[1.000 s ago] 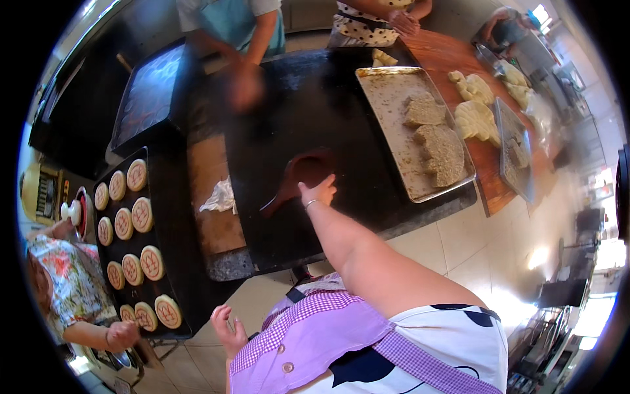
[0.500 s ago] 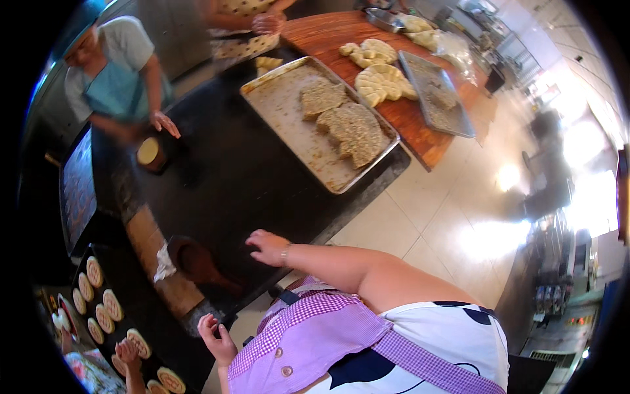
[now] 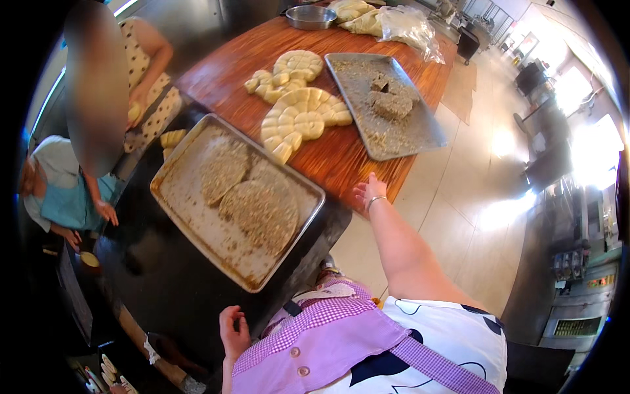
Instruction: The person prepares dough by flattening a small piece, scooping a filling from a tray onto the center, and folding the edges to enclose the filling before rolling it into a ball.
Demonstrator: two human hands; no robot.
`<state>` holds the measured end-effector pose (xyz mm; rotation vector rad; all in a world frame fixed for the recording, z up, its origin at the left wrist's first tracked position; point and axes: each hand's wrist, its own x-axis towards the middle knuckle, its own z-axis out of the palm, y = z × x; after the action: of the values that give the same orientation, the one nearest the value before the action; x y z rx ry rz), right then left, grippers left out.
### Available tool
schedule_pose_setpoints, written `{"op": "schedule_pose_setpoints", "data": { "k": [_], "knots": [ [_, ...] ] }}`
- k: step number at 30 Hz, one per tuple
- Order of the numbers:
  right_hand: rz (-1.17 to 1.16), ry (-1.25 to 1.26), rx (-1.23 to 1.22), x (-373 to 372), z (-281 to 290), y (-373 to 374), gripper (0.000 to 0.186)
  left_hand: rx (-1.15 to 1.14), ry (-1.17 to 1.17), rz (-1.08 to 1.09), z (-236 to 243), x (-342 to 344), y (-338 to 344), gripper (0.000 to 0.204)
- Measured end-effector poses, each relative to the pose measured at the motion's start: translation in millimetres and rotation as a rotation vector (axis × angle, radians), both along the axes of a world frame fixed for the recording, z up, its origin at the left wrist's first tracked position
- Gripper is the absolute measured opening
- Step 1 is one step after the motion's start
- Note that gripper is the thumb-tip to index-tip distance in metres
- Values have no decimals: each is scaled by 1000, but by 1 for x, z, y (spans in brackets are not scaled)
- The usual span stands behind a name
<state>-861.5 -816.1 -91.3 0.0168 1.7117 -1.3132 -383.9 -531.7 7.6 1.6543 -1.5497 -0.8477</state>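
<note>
My right hand [image 3: 369,190] reaches forward with its fingers stretched out and nothing in it, at the near edge of the wooden table [image 3: 328,167]. Low over the dark worktop, my left hand [image 3: 234,330] is empty, its fingers loosely bent and apart. Closest to both is a metal baking tray [image 3: 187,187] holding crumbly, nut-flecked slabs [image 3: 262,213]. Pale yellow dough pieces [image 3: 308,115] lie clustered on the wood beyond it. To their right, a second tray [image 3: 423,134] carries loose crumbs and a broken lump of similar mixture [image 3: 390,105].
A round metal pan [image 3: 310,18] and a clear plastic bag [image 3: 410,29] by more dough occupy the table's far end. Two co-workers stand at left; one has a hand [image 3: 105,211] over the dark worktop [image 3: 151,262]. Tiled floor [image 3: 453,197] runs along the right.
My view has turned, bringing the wooden table and trays nearer. My right hand has gone from above the dark worktop to the wooden table's edge. My left hand stays low and empty.
</note>
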Motion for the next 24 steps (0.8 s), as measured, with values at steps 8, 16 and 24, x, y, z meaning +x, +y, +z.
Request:
{"op": "schedule_pose_setpoints", "data": {
  "k": [8,16,24],
  "knots": [
    [-141,-148,-26,-89,1,-81,35,75,-34,39,28,-80,-81,35],
    [-75,275,-90,-276,-25,-98,12,11,-185,-33,39,-114,-117,27],
    [605,724,-314,-81,-25,-98,22,100,-155,63,35,-133,-109,25]
  ]
}}
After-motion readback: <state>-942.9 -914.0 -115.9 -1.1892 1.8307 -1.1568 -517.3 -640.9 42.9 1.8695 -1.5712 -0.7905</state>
